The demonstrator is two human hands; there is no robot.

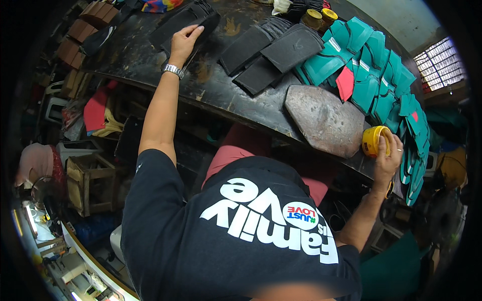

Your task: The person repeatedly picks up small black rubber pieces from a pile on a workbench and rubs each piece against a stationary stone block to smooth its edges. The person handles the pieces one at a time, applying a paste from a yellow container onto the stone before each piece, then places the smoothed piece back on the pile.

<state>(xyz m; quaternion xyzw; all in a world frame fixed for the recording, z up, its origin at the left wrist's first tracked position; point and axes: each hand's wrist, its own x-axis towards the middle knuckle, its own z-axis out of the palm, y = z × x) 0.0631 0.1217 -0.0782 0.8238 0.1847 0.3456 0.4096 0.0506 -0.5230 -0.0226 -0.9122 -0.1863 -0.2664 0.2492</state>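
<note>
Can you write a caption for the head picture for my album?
Left hand at a black piece, right hand holding a yellow tub, teal pieces heaped by a slab.

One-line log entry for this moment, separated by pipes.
left hand: at black piece | right hand: gripping yellow tub | beside tub: grey slab

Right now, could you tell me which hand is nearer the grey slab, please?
Right: the right hand, at the yellow tub, is beside the slab; the left hand is farther off, at black pieces.
</note>
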